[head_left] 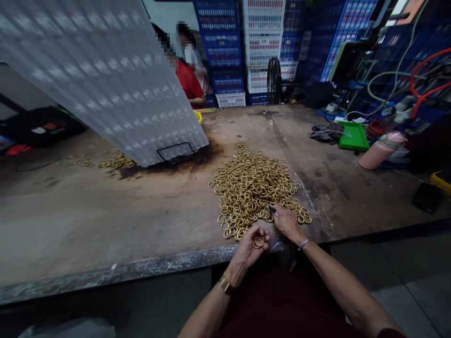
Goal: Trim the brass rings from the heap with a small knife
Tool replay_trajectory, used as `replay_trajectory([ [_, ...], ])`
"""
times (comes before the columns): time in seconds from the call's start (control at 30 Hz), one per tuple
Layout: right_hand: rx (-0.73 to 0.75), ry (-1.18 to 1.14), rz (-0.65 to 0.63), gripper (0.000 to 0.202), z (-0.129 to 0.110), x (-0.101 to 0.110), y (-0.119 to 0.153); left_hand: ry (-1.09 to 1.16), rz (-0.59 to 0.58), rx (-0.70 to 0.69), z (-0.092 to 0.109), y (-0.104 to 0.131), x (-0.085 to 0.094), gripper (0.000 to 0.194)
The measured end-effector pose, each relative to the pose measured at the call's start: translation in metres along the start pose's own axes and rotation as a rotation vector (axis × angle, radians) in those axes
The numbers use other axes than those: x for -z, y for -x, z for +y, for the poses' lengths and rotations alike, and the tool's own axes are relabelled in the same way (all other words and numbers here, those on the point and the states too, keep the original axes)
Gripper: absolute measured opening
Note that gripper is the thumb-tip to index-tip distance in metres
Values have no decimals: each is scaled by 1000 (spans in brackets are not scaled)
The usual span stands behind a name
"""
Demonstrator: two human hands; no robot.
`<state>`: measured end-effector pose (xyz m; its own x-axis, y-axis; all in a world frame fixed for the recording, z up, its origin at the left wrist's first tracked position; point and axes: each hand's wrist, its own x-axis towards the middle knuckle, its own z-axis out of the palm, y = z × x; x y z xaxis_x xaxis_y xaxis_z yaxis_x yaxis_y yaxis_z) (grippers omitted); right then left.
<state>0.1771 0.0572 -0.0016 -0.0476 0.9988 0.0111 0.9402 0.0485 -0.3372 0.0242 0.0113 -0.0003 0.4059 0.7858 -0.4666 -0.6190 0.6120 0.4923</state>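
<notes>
A heap of brass-coloured rings (252,180) lies on the wooden table (169,206) in front of me. My left hand (251,246), palm turned up and fingers curled, cradles a few rings (258,241) at the near edge of the heap. Close beside it, my right hand (286,220) reaches to the lower right of the pile. Between its thumb and fingers is a small dark-tipped tool (272,211), whose exact kind I cannot make out. The tool's tip touches or hovers just over the rings.
A tall stack of ribbed translucent trays (105,80) stands at the left, with more loose rings (116,160) by its base. To the right are a pink bottle (378,152), a green tray (353,136) and a phone-like black object (427,197). A person in red (188,84) is behind.
</notes>
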Motion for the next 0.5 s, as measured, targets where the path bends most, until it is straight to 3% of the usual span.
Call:
replay_trajectory([
  [0.1,-14,-190,69,20,2,0,-3,-71,46,-73,-2,-3,-3,35],
  [0.2,-92,-549,75,15,0,1,-3,-186,81,-174,-3,-6,-9,38],
  [0.37,-213,-1114,-78,25,-15,4,8,-309,153,-337,-5,-11,-13,49],
  [0.5,-274,-1281,-147,37,-24,0,17,-394,147,-406,-10,-13,-11,43],
])
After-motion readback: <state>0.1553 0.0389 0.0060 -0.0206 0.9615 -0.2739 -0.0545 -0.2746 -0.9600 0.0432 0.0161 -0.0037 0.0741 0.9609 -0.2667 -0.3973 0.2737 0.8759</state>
